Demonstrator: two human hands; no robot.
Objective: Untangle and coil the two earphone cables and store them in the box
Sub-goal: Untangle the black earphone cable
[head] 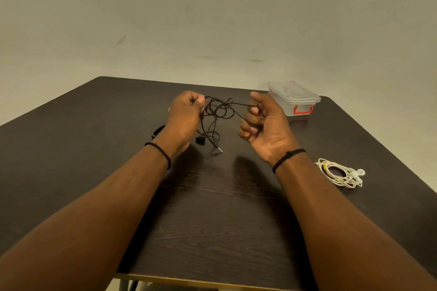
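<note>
At frame centre, the left hand and right hand each pinch a tangled thin black earphone cable above the dark wooden counter. Easing loops apart gently, rather than pulling, should avoid tightening knots. A coiled white earphone cable lies lower right; the clear lidded plastic box sits upper right.

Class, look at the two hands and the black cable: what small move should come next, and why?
Probably ease the hands apart a little to loosen the knot. The left hand and right hand both pinch the black cable, still looped in a tangle between them, its plug end hanging down to the table.
</note>
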